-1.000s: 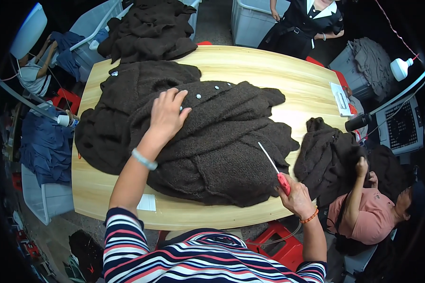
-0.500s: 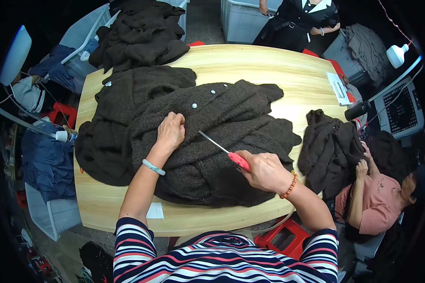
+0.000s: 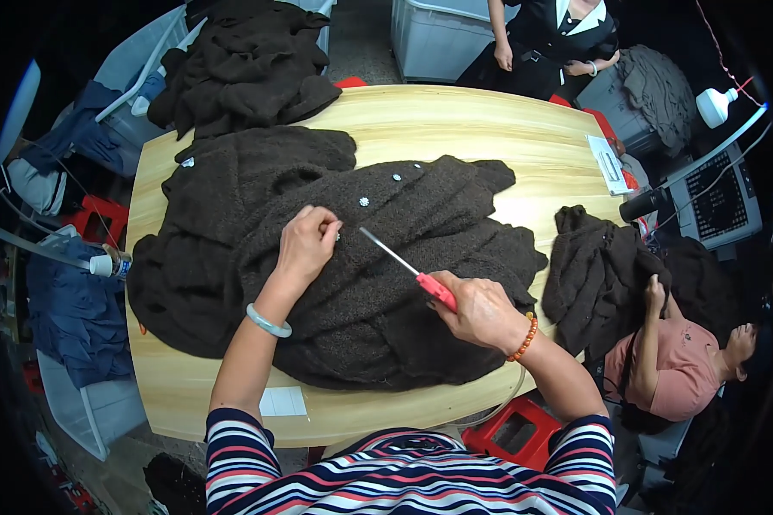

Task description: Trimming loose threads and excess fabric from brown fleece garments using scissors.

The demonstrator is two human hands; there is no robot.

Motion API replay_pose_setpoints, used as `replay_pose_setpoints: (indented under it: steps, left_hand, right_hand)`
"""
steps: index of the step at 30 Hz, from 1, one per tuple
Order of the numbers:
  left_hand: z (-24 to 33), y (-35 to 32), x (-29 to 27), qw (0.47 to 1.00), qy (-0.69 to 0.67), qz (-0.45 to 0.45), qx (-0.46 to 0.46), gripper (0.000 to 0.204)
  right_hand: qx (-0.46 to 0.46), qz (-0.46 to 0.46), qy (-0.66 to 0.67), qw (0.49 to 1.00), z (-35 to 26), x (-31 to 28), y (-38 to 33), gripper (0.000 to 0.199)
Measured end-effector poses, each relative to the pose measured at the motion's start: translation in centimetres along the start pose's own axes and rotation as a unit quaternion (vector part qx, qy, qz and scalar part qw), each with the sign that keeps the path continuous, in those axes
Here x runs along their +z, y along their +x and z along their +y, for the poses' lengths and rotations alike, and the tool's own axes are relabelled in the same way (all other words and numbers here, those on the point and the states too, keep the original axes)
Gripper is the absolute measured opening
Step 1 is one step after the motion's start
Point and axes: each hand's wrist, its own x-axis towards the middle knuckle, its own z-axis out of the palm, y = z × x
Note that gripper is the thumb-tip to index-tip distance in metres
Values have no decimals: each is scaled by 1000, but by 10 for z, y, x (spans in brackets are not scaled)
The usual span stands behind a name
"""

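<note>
Left hand: left hand (image 3: 305, 245) lay on the dark brown knitted cardigan (image 3: 335, 266), fingertips pinched together on the knit just beside a small pale button; grip clenched on a fold of the fabric
Right hand: right hand (image 3: 481, 311) was closed around the red handle of the scissors (image 3: 404, 264), thin metal blade pointing up and left toward the left fingertips
Cardigan: spread across the middle of the wooden worktop (image 3: 455, 129), a row of pale buttons running along its front edge
Labels: a white square paper label (image 3: 283, 401) lay flat on the near edge of the worktop, just left of the person's left forearm; a white oblong printed slip (image 3: 611, 164) lay at the far right edge
Pile: a heap of more dark knitwear (image 3: 240, 69) sat at the far left corner, overhanging the worktop
Right side: a seated person in a pink top (image 3: 687, 378) held another dark garment (image 3: 597, 275) draped over the worktop's right edge
Far side: a person in dark clothes (image 3: 545, 39) stood beside a grey plastic crate (image 3: 438, 39)
Other: red stool (image 3: 515, 429) under the near edge; a monitor (image 3: 717, 202) on the right
</note>
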Motion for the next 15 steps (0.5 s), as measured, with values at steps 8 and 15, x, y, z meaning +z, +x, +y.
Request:
replay_pose_setpoints:
  steps: [8,15]
  left_hand:
    - [1,52,42,968,212,-53,122,22]
    - [-7,49,31,991,49,-87,93,10]
  right_hand:
    - [94,34,-11,995,5,-6,5,31]
    - [65,-9,-43,997,1,-8,10,20]
